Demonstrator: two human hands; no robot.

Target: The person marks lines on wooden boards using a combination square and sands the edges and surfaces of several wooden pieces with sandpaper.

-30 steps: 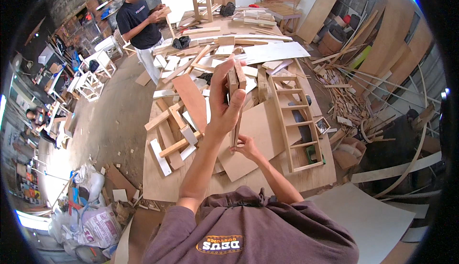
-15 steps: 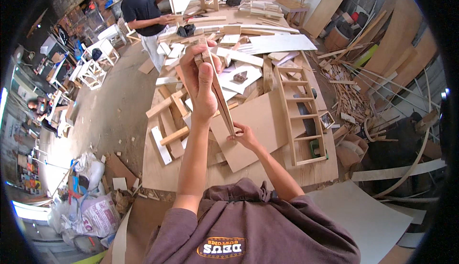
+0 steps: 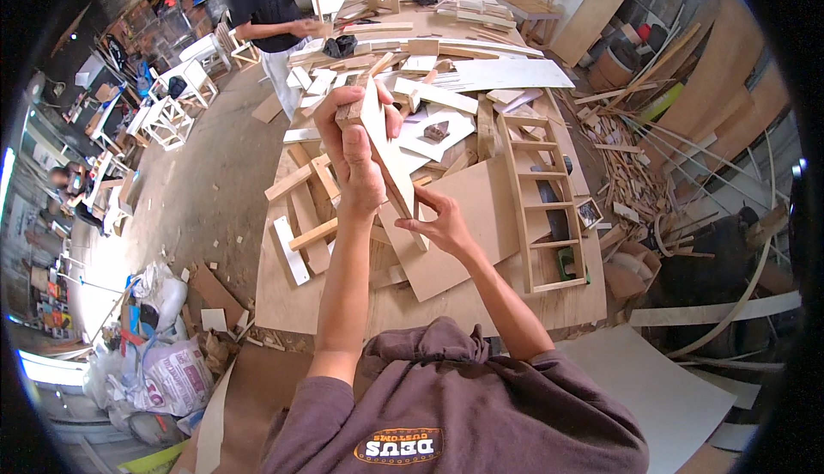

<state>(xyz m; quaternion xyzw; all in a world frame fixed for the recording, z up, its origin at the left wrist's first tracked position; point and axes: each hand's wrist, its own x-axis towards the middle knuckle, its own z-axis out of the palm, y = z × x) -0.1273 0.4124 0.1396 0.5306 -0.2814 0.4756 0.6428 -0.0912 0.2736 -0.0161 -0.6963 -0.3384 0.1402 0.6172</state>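
Observation:
Both my hands hold a long, narrow wooden board (image 3: 386,152) raised above the workbench (image 3: 290,312), with its pale face showing. My left hand (image 3: 354,152) is closed round its upper end, thumb on the near side. Lower down, my right hand (image 3: 445,223) pinches the board near its bottom end, thumb and fingers on it. Beneath lies a flat tan panel (image 3: 476,238). To its right rests a ladder-like wooden frame (image 3: 518,208) with several rungs. Short wood pieces (image 3: 311,235) and a white strip (image 3: 290,251) lie to the left.
Across the bench, a person in a dark shirt (image 3: 268,15) stands at the far left. Offcuts and a white sheet (image 3: 513,74) cover the bench's far half. Scrap wood (image 3: 614,169) is piled on the right floor; plastic bags (image 3: 176,375) sit at the lower left.
The board has turned so that its broad pale face shows rather than its edge. My right hand has moved slightly up along it. The far person's hand has shifted.

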